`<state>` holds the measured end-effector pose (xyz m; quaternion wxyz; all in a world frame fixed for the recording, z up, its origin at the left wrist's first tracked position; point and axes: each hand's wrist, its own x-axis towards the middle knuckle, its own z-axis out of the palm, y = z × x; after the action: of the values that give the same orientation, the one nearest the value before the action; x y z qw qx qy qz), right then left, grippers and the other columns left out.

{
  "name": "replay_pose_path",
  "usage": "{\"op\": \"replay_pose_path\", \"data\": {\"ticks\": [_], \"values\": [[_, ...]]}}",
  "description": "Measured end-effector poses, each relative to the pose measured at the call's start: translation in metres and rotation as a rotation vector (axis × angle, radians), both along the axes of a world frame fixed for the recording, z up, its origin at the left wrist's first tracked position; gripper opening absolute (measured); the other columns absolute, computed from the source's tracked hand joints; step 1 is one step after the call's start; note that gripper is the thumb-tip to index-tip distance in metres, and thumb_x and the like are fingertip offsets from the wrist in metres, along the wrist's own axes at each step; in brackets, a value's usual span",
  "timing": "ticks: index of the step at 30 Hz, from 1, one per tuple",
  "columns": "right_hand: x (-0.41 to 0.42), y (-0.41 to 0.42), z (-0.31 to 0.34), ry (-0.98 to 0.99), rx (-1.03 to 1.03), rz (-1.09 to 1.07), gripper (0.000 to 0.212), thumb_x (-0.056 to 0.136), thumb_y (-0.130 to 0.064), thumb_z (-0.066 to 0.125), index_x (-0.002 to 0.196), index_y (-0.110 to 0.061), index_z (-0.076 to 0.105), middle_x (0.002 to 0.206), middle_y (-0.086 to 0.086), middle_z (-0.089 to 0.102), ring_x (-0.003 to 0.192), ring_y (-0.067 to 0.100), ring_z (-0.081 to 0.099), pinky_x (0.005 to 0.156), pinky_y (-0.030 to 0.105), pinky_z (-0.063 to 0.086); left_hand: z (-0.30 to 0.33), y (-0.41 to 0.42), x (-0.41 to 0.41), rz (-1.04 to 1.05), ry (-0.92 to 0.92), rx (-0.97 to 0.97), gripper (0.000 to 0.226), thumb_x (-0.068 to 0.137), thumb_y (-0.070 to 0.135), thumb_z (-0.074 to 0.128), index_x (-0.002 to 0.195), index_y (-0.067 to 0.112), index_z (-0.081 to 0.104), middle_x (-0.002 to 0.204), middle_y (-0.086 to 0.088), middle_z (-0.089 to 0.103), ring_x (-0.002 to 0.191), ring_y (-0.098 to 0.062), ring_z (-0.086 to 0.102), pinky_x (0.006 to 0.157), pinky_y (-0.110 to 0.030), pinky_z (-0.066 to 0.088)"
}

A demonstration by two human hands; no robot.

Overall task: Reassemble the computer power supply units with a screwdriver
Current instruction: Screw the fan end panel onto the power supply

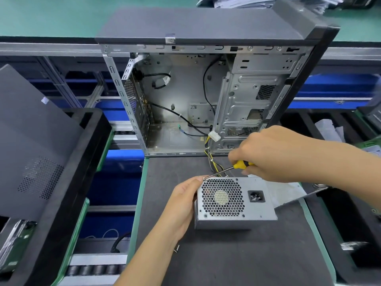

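Behind the work mat [237, 254] stood an open, emptied computer case [206, 89], its wires [210, 159] trailing down to a silver power supply unit [233, 203] with honeycomb fan grille and socket facing up. At that unit's left edge the left hand [181, 207] curled its fingers around the housing, while the right hand [274, 153] clamped a yellow-handled screwdriver [231, 169], tip at the top-left corner. Near the left wrist lay a small screw [176, 248]; the screwdriver's handle end was hidden in the fist.
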<state>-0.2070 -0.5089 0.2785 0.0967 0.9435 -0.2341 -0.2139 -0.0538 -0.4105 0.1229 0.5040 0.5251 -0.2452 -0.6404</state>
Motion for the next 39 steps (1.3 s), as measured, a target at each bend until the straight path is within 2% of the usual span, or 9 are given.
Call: {"op": "replay_pose_path", "data": {"ticks": [4,7,11,17,21,28,32,35,39], "values": [[0.013,0.011,0.008,0.034,-0.162,0.102,0.003,0.092,-0.025,0.052,0.092,-0.027,0.053,0.082,-0.006,0.037,0.058,0.021,0.036,0.046,0.026,0.02,0.003,0.001,0.0,-0.01,-0.015,-0.019,0.034,0.102,0.02,0.042,0.109,0.011,0.073,0.107,-0.013,0.074,0.099,-0.024,0.07,0.083,-0.032,0.058],[0.025,0.017,0.013,0.048,-0.261,0.162,0.033,0.083,-0.008,0.055,0.064,-0.019,0.031,0.072,-0.002,0.042,0.063,0.024,0.05,0.044,0.024,0.014,0.005,0.001,0.0,-0.019,-0.03,-0.023,0.035,0.103,0.02,0.041,0.107,0.012,0.074,0.106,-0.013,0.074,0.098,-0.023,0.07,0.08,-0.029,0.058],[0.043,0.025,0.023,0.089,-0.299,0.22,0.019,0.076,0.001,0.053,0.08,-0.016,0.05,0.064,0.0,0.039,0.053,0.019,0.035,0.044,0.023,0.017,0.008,0.002,-0.001,-0.023,-0.061,-0.021,0.035,0.103,0.022,0.041,0.11,0.013,0.074,0.109,-0.012,0.073,0.103,-0.024,0.069,0.083,-0.029,0.056],[0.056,0.019,0.027,0.126,-0.156,0.25,0.017,0.085,-0.004,0.051,0.083,-0.014,0.037,0.073,0.006,0.047,0.052,0.019,0.035,0.043,0.025,0.023,0.009,0.002,-0.003,-0.012,-0.071,0.016,0.035,0.103,0.024,0.041,0.11,0.014,0.074,0.11,-0.013,0.073,0.106,-0.028,0.068,0.094,-0.04,0.051],[0.056,0.01,0.029,0.067,-0.104,0.279,0.013,0.079,0.002,0.053,0.082,-0.01,0.047,0.075,0.005,0.046,0.048,0.015,0.034,0.04,0.026,0.023,0.011,0.002,-0.005,0.002,-0.09,0.025,0.037,0.103,0.025,0.041,0.102,0.018,0.077,0.107,-0.013,0.074,0.101,-0.026,0.07,0.083,-0.034,0.056],[0.048,-0.006,0.029,0.036,-0.287,0.409,0.05,0.093,-0.028,0.056,0.061,-0.015,0.019,0.064,0.003,0.041,0.059,0.025,0.047,0.046,0.023,0.024,0.01,0.005,-0.009,0.037,-0.075,0.035,0.04,0.104,0.036,0.041,0.101,0.02,0.077,0.107,-0.012,0.074,0.101,-0.025,0.071,0.073,-0.027,0.057],[0.05,-0.003,0.025,0.087,-0.25,0.368,0.03,0.091,-0.038,0.056,0.082,-0.014,0.041,0.073,0.006,0.051,0.061,0.026,0.049,0.046,0.025,0.027,0.01,0.007,-0.009,0.051,-0.054,0.039,0.04,0.104,0.038,0.042,0.097,0.022,0.078,0.106,-0.01,0.075,0.099,-0.022,0.072,0.071,-0.024,0.056],[0.056,0.0,0.027,0.12,-0.205,0.348,0.023,0.083,-0.014,0.059,0.1,-0.008,0.044,0.077,0.005,0.045,0.05,0.019,0.032,0.043,0.028,0.022,0.009,0.006,-0.008,0.062,-0.035,0.055,0.04,0.103,0.036,0.044,0.095,0.016,0.078,0.104,-0.011,0.075,0.096,-0.023,0.072,0.069,-0.025,0.056],[0.064,0.002,0.038,0.154,-0.291,0.382,0.009,0.08,-0.003,0.053,0.08,-0.01,0.047,0.073,0.005,0.047,0.049,0.018,0.032,0.044,0.025,0.024,0.008,0.004,-0.005,0.077,-0.003,0.062,0.036,0.102,0.03,0.047,0.111,0.003,0.069,0.109,-0.016,0.073,0.099,-0.027,0.07,0.076,-0.032,0.056]]}}
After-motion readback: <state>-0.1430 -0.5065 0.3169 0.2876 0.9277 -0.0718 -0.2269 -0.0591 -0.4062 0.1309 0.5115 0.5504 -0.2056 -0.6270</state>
